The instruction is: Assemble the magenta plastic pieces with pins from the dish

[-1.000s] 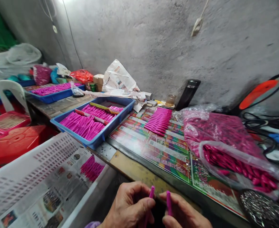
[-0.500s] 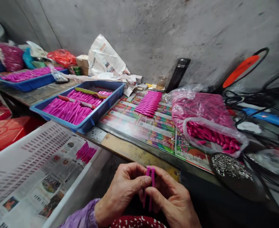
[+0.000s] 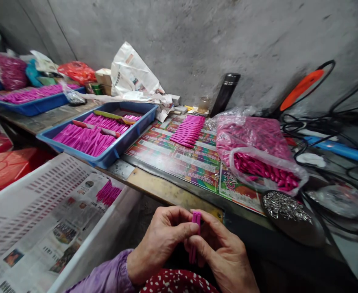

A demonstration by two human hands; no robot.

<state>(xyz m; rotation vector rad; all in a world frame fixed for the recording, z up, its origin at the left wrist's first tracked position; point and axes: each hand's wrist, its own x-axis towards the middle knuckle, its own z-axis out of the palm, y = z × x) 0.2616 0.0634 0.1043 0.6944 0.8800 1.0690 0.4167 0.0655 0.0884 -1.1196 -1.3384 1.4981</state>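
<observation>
In front of my lap, two slim pink plastic pieces (image 3: pixel 194 237), which look like halves of a clip, stand upright side by side, pressed together. My left hand (image 3: pixel 163 240) pinches them between thumb and fingers from the left. From the other side, my right hand (image 3: pixel 220 248) grips them too, its thumb lower down; some fingertips are hidden behind. Beyond the hands, a row of similar pink pieces (image 3: pixel 188 130) lies on a printed colourful mat (image 3: pixel 173 156). A dark round dish of small shiny metal parts (image 3: pixel 285 206) sits to the right, near an open plastic bag of pink pieces (image 3: pixel 252 146).
A blue tray (image 3: pixel 107 158) with divided piles of pink pieces stands left on the bench. Below it is a white basket (image 3: pixel 41 191) lined with newspaper. A black bottle (image 3: pixel 225 94) leans near the wall. Cables and an orange-handled tool (image 3: pixel 302 88) lie right.
The two pink pieces, held slightly apart before, now meet between my fingers. Both hands have stayed close together. The view has shifted slightly.
</observation>
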